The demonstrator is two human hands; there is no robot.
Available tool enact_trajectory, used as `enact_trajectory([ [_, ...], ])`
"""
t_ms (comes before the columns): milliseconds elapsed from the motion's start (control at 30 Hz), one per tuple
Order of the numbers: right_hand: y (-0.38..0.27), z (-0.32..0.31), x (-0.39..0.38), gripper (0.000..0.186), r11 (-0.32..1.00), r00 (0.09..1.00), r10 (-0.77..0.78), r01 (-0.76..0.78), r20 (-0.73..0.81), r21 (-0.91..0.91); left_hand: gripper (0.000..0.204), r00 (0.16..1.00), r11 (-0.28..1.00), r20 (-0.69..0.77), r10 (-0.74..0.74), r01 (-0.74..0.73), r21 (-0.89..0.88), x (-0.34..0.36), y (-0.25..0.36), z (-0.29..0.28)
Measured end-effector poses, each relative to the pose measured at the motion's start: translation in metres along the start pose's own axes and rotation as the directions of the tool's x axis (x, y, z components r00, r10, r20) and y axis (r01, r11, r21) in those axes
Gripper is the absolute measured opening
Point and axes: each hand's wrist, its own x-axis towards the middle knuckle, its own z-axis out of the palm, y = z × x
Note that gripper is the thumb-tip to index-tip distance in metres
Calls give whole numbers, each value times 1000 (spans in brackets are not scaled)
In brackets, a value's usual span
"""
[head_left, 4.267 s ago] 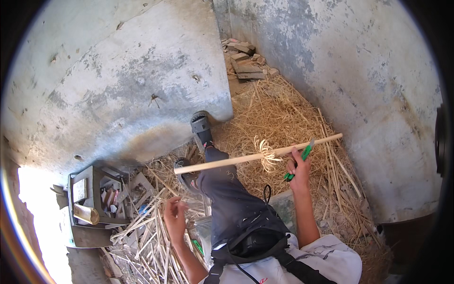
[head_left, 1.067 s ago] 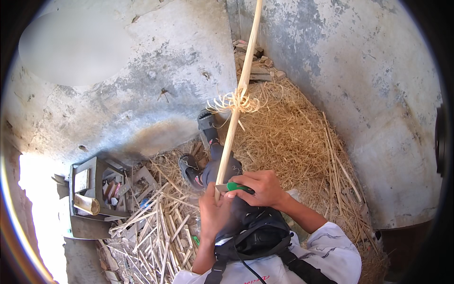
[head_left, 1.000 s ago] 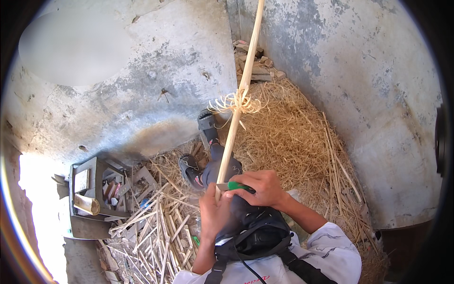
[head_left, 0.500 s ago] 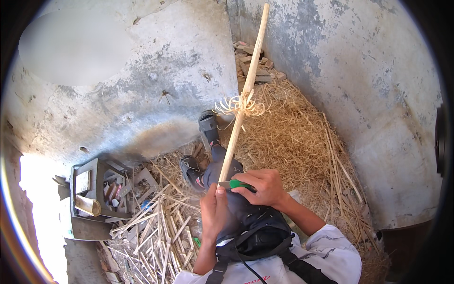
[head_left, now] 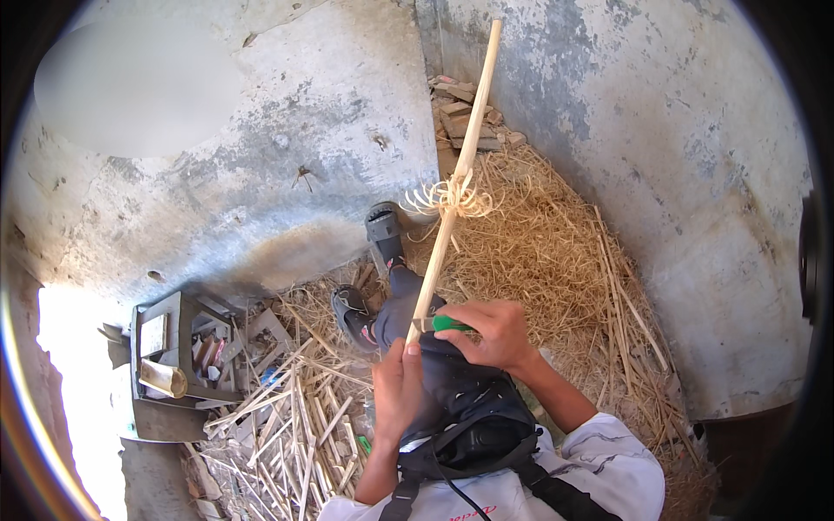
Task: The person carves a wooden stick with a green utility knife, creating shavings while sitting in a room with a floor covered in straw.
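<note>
Stick [head_left: 452, 195] runs up and away from both grips: left hand [head_left: 397, 389] clenches its near end, right hand [head_left: 492, 334] grasping a green-handled knife [head_left: 441, 324] against it.

The floor [head_left: 556, 260] is strewn with straw shavings, split sticks [head_left: 287, 417] and broken bricks [head_left: 460, 117]

Straw heap [head_left: 539, 252] against grey concrete walls [head_left: 261, 156], split sticks [head_left: 287, 417], cluttered crate [head_left: 174, 365], brick rubble [head_left: 465, 117]

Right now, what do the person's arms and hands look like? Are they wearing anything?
Both hands are bare: no gloves on the left hand or right hand. The forearms are bare too. A white sleeve covers the right upper arm.
</note>
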Motion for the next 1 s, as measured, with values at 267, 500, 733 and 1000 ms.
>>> enact_trajectory([
  [267,15,-1,12,27,999,999,36,-35,-39,10,42,1000,1000,9,11,-11,24,-2,-2,3],
  [500,75,-15,22,30,986,979,166,-164,-121,20,39,999,992,38,39,-44,121,-18,-18,4],
  [733,35,-15,9,32,931,939,327,-339,103,135,27,996,973,70,-63,77,-219,-16,-29,-7],
  [1000,8,4,0,30,805,911,357,-413,207,426,27,962,913,265,-61,161,-375,-13,-26,-3],
])
